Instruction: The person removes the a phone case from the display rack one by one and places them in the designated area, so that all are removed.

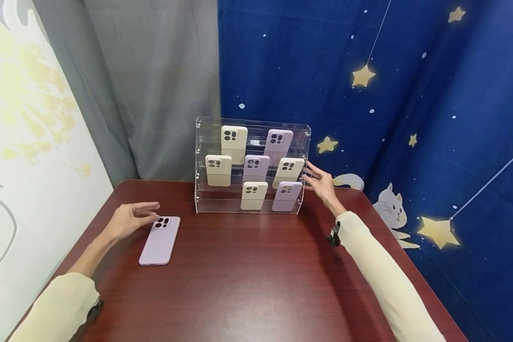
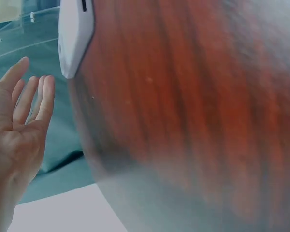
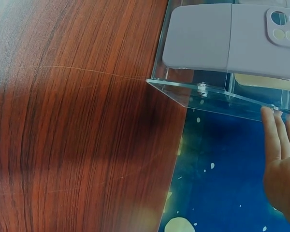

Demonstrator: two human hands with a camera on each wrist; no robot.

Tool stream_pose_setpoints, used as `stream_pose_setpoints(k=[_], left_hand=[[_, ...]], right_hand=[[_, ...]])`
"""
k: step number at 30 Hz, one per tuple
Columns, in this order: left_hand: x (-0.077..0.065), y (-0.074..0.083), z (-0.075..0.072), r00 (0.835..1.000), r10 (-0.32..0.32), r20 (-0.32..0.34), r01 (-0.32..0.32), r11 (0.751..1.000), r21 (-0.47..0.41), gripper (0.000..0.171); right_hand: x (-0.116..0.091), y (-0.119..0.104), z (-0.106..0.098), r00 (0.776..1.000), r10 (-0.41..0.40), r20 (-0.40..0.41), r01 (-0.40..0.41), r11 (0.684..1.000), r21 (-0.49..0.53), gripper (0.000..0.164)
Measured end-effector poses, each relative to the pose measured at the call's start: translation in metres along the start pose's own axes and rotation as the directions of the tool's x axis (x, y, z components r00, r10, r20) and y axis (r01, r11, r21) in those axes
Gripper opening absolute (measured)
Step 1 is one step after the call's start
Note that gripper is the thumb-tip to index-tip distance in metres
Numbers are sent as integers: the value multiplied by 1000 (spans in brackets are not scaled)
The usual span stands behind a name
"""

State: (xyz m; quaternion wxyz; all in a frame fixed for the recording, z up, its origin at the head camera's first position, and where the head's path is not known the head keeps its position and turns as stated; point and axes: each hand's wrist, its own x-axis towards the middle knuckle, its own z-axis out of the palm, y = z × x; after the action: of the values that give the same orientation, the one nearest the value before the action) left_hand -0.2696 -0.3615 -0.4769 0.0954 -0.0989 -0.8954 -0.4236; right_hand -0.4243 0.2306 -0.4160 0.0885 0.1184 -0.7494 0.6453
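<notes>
A lilac phone case [image 1: 160, 241] lies on the table, its camera cutouts at the far end. My left hand [image 1: 130, 221] is just beside that end, fingers stretched out; in the left wrist view the palm [image 2: 20, 140] is bare and a gap separates it from the case [image 2: 76, 36]. A clear acrylic display rack [image 1: 256, 124] stands at the back, bearing several cream and lilac cases. My right hand [image 1: 322, 184] is at the rack's right side, with fairly straight fingertips at its edge in the right wrist view. Nothing is in its palm [image 3: 283, 176].
The dark red wooden table [image 1: 239, 280] runs up to a grey curtain [image 1: 162, 85] and a blue starry curtain [image 1: 290, 61] behind the rack. A white patterned panel [image 1: 30, 156] borders the left edge. Cases sit in several tiers, including a lilac one [image 1: 287, 196] at lower right.
</notes>
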Motion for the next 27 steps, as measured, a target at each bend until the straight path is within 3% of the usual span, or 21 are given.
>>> stream_pose_setpoints(k=[11,21,27], left_hand=[[20,31,10,992,129,-6,-129,988,-81,43],[39,58,20,987,158,-12,-159,985,-65,43],[50,75,30,986,167,-13,-167,980,-111,45]], right_hand=[[-1,-1,2,1000,-6,-17,5,1000,-18,60],[1,0,1,1000,-1,-22,1,1000,-17,59],[0,-1,1,1000,1,-22,-1,999,-36,58]])
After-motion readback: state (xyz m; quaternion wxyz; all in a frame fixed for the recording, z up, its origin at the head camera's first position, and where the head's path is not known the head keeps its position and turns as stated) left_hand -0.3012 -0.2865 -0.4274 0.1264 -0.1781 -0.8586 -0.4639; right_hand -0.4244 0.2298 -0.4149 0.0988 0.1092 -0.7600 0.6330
